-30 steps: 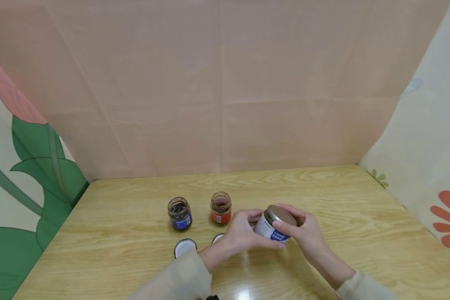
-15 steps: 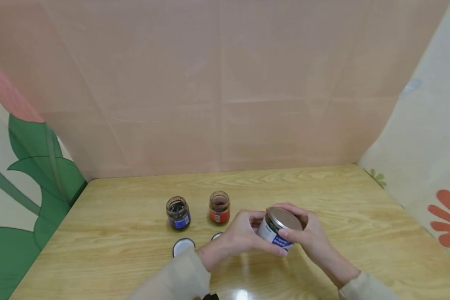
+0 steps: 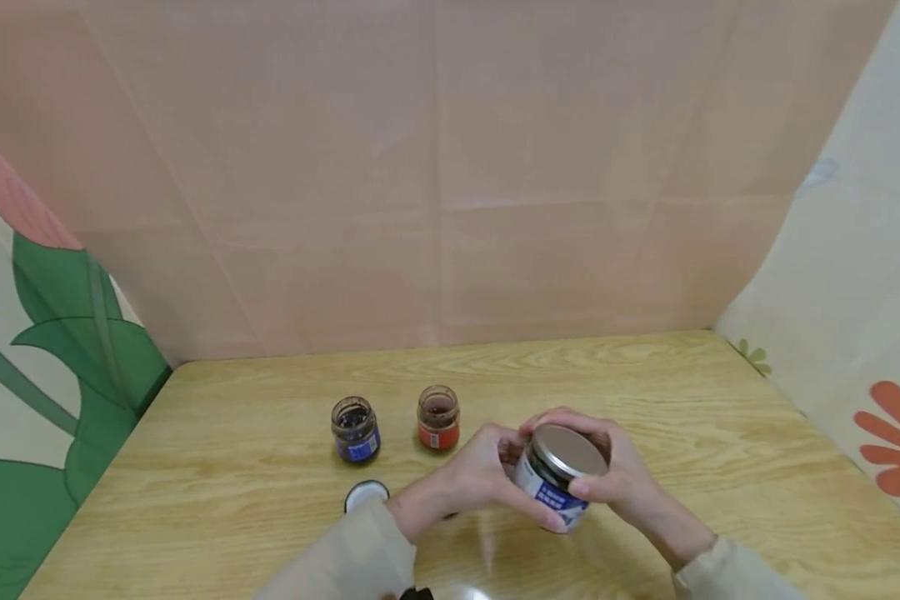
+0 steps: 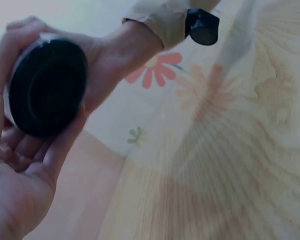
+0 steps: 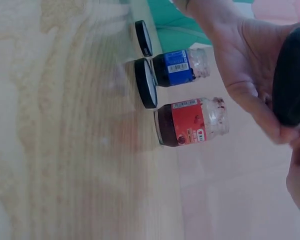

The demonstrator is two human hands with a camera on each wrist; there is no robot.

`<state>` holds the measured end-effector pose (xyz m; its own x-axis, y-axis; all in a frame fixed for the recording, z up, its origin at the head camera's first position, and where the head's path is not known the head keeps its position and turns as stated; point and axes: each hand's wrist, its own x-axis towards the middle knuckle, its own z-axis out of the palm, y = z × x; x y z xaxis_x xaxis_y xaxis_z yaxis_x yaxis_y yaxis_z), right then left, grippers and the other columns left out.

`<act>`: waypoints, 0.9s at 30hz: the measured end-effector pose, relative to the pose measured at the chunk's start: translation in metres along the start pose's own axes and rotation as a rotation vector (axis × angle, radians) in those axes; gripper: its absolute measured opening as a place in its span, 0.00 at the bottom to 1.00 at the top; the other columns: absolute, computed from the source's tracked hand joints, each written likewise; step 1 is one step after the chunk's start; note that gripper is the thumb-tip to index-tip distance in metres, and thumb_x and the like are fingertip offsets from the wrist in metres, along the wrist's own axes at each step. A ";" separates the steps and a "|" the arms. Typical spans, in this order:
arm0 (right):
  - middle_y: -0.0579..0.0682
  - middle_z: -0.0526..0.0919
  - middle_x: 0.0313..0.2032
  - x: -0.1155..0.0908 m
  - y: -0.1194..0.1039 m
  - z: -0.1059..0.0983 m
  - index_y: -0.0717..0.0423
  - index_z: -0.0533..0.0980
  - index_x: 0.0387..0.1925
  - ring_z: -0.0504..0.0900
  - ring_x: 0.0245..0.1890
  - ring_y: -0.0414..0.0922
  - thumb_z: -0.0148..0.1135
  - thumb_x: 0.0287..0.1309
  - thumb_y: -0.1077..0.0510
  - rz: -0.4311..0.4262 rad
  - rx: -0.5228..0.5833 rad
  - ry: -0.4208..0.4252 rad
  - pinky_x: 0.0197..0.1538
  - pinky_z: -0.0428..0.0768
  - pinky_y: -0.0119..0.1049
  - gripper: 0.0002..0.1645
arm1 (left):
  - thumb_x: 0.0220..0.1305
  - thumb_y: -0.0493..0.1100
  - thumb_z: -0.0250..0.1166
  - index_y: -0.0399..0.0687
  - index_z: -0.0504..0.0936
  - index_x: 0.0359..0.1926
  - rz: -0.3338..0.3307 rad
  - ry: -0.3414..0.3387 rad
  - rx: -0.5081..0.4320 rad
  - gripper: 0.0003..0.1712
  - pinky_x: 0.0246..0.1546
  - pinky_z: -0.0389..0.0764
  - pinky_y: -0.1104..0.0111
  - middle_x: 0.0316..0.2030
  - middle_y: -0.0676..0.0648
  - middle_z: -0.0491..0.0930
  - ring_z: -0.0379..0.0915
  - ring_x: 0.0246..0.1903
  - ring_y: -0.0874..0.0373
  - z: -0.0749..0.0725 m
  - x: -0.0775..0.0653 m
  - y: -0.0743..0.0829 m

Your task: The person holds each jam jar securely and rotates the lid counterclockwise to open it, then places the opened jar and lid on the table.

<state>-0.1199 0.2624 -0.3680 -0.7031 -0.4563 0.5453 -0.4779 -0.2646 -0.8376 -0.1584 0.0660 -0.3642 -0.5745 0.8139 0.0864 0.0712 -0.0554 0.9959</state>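
Note:
Both hands hold a jar [image 3: 542, 490] with a white and blue label above the right half of the table. Its flat metallic lid [image 3: 572, 451] is on, and the jar leans toward the right. My left hand [image 3: 487, 475] grips the jar's body from the left, thumb across the label. My right hand [image 3: 621, 468] curls round the lid end, its thumb at the lower edge of the lid and its fingers behind. In the left wrist view the jar's dark round base [image 4: 49, 89] faces the camera, with my left hand [image 4: 25, 195] around it.
Two lidless glass jars stand on the wooden table [image 3: 255, 467]: one with a blue label [image 3: 357, 433], one with a red label [image 3: 438, 421]. Two dark-rimmed lids, one [image 5: 143, 38] farther off and one [image 5: 146, 83] nearer, lie beside them. A pink sheet [image 3: 435, 208] hangs behind.
The held jar has come slightly nearer and to the right, its lid shifting with it. My right thumb has moved lower. My left forearm now hides most of the second loose lid.

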 end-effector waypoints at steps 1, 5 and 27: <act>0.57 0.78 0.56 0.002 0.001 -0.001 0.67 0.70 0.59 0.77 0.56 0.48 0.61 0.61 0.50 -0.032 0.008 -0.036 0.59 0.75 0.36 0.32 | 0.39 0.25 0.74 0.35 0.81 0.46 0.011 -0.033 -0.011 0.27 0.43 0.80 0.71 0.38 0.50 0.86 0.80 0.35 0.66 -0.002 0.000 0.001; 0.58 0.75 0.59 0.012 0.002 -0.004 0.68 0.67 0.62 0.73 0.59 0.49 0.59 0.63 0.48 -0.116 0.045 -0.175 0.62 0.71 0.36 0.34 | 0.42 0.21 0.70 0.29 0.75 0.52 0.039 -0.154 -0.033 0.30 0.48 0.79 0.71 0.45 0.38 0.82 0.79 0.39 0.68 -0.008 0.000 0.004; 0.42 0.81 0.45 0.002 -0.023 0.026 0.54 0.77 0.51 0.77 0.42 0.37 0.63 0.60 0.58 0.443 -0.623 0.542 0.43 0.76 0.28 0.17 | 0.36 0.46 0.82 0.56 0.82 0.49 -0.013 0.372 0.214 0.33 0.35 0.80 0.74 0.39 0.59 0.83 0.79 0.34 0.68 0.005 -0.006 -0.002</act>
<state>-0.0973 0.2454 -0.3486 -0.9631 0.0934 0.2523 -0.1930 0.4134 -0.8898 -0.1510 0.0637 -0.3671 -0.8288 0.5473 0.1163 0.2067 0.1063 0.9726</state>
